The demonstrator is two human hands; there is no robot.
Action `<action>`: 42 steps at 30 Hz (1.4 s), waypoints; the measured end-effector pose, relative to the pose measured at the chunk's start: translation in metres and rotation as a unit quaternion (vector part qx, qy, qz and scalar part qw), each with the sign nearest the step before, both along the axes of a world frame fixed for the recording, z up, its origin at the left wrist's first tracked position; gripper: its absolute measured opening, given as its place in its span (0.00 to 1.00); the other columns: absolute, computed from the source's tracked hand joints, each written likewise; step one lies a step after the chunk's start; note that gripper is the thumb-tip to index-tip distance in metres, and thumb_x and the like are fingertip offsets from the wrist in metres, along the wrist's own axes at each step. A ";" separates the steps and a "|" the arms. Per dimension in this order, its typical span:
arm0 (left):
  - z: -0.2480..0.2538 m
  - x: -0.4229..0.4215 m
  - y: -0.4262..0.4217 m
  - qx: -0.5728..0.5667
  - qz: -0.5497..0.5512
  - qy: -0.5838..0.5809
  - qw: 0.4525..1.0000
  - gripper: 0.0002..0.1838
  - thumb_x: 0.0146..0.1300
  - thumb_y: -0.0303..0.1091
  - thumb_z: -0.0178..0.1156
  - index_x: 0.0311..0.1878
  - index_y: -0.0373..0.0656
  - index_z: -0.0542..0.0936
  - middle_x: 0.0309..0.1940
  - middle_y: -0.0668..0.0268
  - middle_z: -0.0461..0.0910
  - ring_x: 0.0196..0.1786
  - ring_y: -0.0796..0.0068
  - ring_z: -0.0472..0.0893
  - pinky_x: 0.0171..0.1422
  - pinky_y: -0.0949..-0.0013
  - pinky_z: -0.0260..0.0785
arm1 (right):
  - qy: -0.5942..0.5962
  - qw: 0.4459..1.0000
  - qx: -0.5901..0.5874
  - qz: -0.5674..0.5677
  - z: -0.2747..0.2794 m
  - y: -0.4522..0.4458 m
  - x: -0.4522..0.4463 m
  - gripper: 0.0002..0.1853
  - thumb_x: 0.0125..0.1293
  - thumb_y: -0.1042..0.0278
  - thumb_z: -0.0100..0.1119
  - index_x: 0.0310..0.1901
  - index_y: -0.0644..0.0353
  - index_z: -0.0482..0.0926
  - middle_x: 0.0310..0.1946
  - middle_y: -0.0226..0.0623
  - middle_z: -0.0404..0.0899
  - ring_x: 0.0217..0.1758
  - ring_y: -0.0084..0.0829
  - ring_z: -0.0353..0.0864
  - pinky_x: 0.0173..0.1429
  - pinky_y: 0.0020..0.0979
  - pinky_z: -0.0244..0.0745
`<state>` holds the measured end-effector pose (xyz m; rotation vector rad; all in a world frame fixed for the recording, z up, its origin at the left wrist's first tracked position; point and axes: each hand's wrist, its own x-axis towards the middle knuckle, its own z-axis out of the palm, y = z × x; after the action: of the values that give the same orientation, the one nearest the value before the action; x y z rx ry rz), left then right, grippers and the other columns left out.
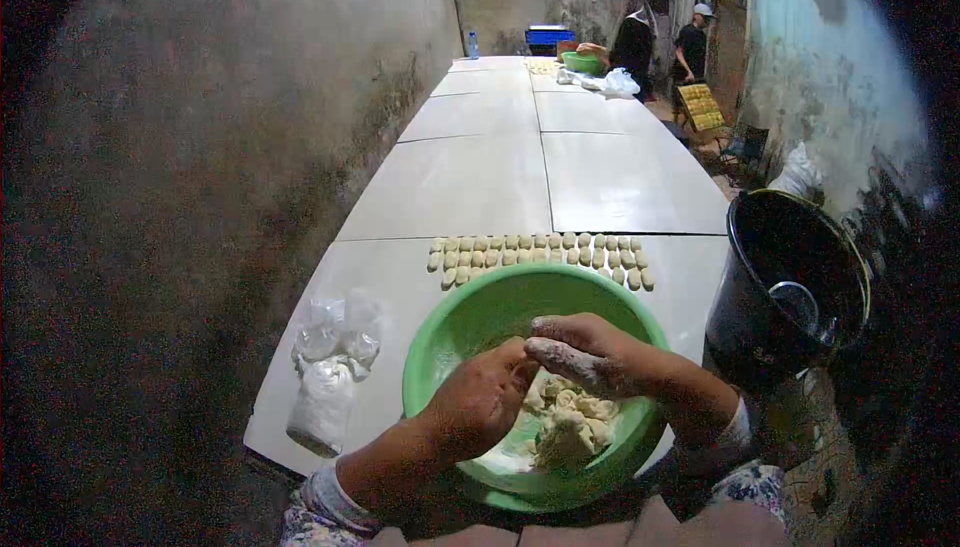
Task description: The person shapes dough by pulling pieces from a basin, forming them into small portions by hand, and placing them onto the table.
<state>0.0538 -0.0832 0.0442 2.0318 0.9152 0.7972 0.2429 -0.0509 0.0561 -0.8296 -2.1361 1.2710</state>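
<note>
Both my hands meet above a green basin [428,355] on the white table. My left hand [480,397] is closed, its fingers curled inward. Whatever it may hold is hidden from view. My right hand [585,347] comes in from the right with floury fingers stretched toward my left hand, a dark gap showing between them. Its fingertips touch or nearly touch my left fingers. Below the hands, a lump of pale dough [572,429] with a torn, uneven surface sits in the basin, with white flour around it. Several small oval dough pieces [540,249] lie in rows just beyond the rim.
Left of the basin stands a plastic bag of white powder [322,402]. A large black bucket [745,297] is at the table's right side. Toward the far end are another green basin [582,63], a blue crate [549,37] and two people, one holding a tray [701,107].
</note>
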 end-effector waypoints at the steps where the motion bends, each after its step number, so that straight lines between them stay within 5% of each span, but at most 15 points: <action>1: -0.002 0.000 0.001 0.000 0.000 0.000 1.000 0.14 0.70 0.39 0.43 0.45 0.38 0.70 0.35 0.45 0.75 0.41 0.43 0.76 0.45 0.52 0.68 | 0.000 1.000 0.000 0.000 -0.001 0.001 0.000 0.21 0.71 0.52 0.44 0.40 0.67 0.73 0.29 0.43 0.75 0.35 0.31 0.74 0.42 0.34 0.70; 5: -0.002 0.000 0.002 -0.026 -0.003 -0.004 1.000 0.17 0.71 0.42 0.40 0.46 0.37 0.70 0.35 0.45 0.75 0.41 0.44 0.76 0.45 0.55 0.68 | 0.026 1.000 0.005 -0.007 -0.008 0.006 0.000 0.19 0.72 0.55 0.43 0.37 0.66 0.72 0.25 0.35 0.71 0.28 0.23 0.67 0.35 0.30 0.67; 9: -0.001 0.000 0.002 -0.046 -0.020 -0.033 0.998 0.16 0.72 0.41 0.40 0.44 0.37 0.70 0.35 0.47 0.75 0.40 0.48 0.76 0.45 0.57 0.68 | 0.138 0.973 -0.183 -0.025 -0.015 0.009 0.003 0.20 0.72 0.55 0.43 0.40 0.68 0.74 0.30 0.33 0.75 0.35 0.25 0.72 0.42 0.29 0.70; 12: -0.009 0.002 0.004 -0.077 0.026 0.031 0.996 0.16 0.71 0.42 0.42 0.45 0.37 0.71 0.34 0.48 0.76 0.40 0.49 0.77 0.46 0.58 0.68 | -0.001 1.000 0.016 -0.027 0.007 0.001 0.004 0.19 0.71 0.57 0.45 0.42 0.69 0.72 0.32 0.41 0.77 0.37 0.28 0.75 0.46 0.32 0.71; 14: -0.020 0.005 0.006 0.062 -0.036 -0.080 0.994 0.18 0.70 0.44 0.42 0.46 0.38 0.72 0.35 0.49 0.76 0.40 0.50 0.77 0.46 0.59 0.68 | -0.010 1.000 0.022 -0.013 0.004 0.000 0.002 0.18 0.71 0.57 0.45 0.41 0.68 0.72 0.33 0.42 0.78 0.38 0.29 0.75 0.46 0.32 0.72; 17: -0.007 -0.005 0.004 -0.047 0.007 0.007 0.999 0.19 0.70 0.45 0.42 0.47 0.39 0.73 0.35 0.51 0.77 0.42 0.50 0.78 0.47 0.59 0.68 | -0.025 0.999 0.015 -0.016 0.001 0.000 0.000 0.17 0.71 0.57 0.46 0.38 0.68 0.72 0.34 0.43 0.79 0.39 0.30 0.77 0.46 0.32 0.72; 19: -0.004 -0.006 0.007 -0.044 -0.016 -0.022 0.999 0.21 0.72 0.49 0.39 0.44 0.39 0.72 0.30 0.56 0.76 0.36 0.59 0.78 0.44 0.62 0.68 | 0.056 0.998 -0.026 0.028 0.004 -0.003 -0.001 0.17 0.71 0.58 0.46 0.39 0.68 0.71 0.32 0.46 0.79 0.37 0.30 0.78 0.44 0.32 0.72; 22: -0.011 -0.005 0.009 -0.202 -0.118 -0.133 0.963 0.23 0.74 0.49 0.34 0.36 0.39 0.68 0.23 0.67 0.67 0.27 0.78 0.68 0.35 0.71 0.66 | -0.004 0.998 0.065 0.015 0.002 0.000 0.000 0.16 0.71 0.59 0.45 0.39 0.67 0.72 0.30 0.46 0.79 0.33 0.31 0.78 0.42 0.32 0.73; 23: -0.014 -0.006 0.010 -0.202 -0.119 -0.133 0.963 0.23 0.74 0.49 0.34 0.36 0.39 0.68 0.23 0.67 0.67 0.27 0.78 0.68 0.35 0.71 0.66 | -0.024 0.991 0.134 0.006 -0.001 0.001 0.001 0.16 0.71 0.59 0.45 0.38 0.67 0.72 0.29 0.46 0.79 0.32 0.32 0.78 0.42 0.32 0.73; 25: -0.021 -0.007 0.014 -0.155 -0.121 -0.116 0.974 0.21 0.72 0.51 0.37 0.40 0.42 0.69 0.25 0.68 0.70 0.28 0.79 0.70 0.34 0.72 0.66 | -0.047 0.994 0.097 0.007 0.003 0.000 0.000 0.16 0.71 0.58 0.45 0.39 0.66 0.72 0.29 0.46 0.78 0.31 0.34 0.77 0.42 0.34 0.72; 28: -0.021 -0.008 0.013 -0.164 -0.097 -0.102 0.976 0.20 0.71 0.52 0.39 0.39 0.42 0.67 0.25 0.68 0.69 0.27 0.78 0.70 0.34 0.71 0.68 | 0.074 0.992 -0.096 0.029 -0.011 0.007 0.001 0.18 0.72 0.54 0.42 0.39 0.63 0.72 0.33 0.35 0.77 0.37 0.25 0.74 0.43 0.32 0.71; 31: -0.017 -0.007 0.011 -0.179 -0.074 -0.101 0.976 0.21 0.72 0.49 0.38 0.37 0.40 0.68 0.24 0.66 0.69 0.27 0.77 0.70 0.34 0.71 0.67 | 0.126 0.978 -0.161 -0.048 0.000 0.002 0.003 0.19 0.73 0.54 0.40 0.40 0.62 0.72 0.34 0.31 0.75 0.38 0.22 0.72 0.43 0.32 0.71; 33: -0.018 -0.005 0.010 -0.182 -0.070 -0.105 0.975 0.21 0.73 0.47 0.36 0.35 0.39 0.68 0.23 0.66 0.69 0.26 0.76 0.69 0.34 0.70 0.66 | 0.096 0.978 -0.167 -0.085 -0.006 0.004 0.001 0.19 0.73 0.54 0.41 0.41 0.64 0.72 0.32 0.33 0.75 0.36 0.23 0.73 0.44 0.33 0.71; 36: -0.021 -0.005 0.010 -0.125 -0.072 -0.102 0.984 0.22 0.73 0.47 0.35 0.35 0.39 0.68 0.23 0.66 0.69 0.25 0.76 0.69 0.33 0.70 0.65 | 0.009 0.999 -0.016 -0.033 -0.016 0.010 0.000 0.20 0.72 0.54 0.42 0.40 0.67 0.74 0.33 0.40 0.79 0.37 0.27 0.76 0.46 0.30 0.72; 42: -0.019 -0.011 0.015 -0.260 -0.075 -0.160 0.949 0.21 0.72 0.45 0.37 0.33 0.37 0.69 0.23 0.65 0.69 0.26 0.74 0.70 0.34 0.70 0.65 | 0.063 0.996 -0.066 -0.022 0.002 0.004 0.004 0.18 0.71 0.56 0.47 0.44 0.67 0.73 0.41 0.42 0.78 0.44 0.28 0.76 0.52 0.32 0.70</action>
<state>0.0432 -0.0685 0.0253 1.4410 0.6853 0.6878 0.2469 -0.0468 0.0580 -0.8240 -1.9419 1.4154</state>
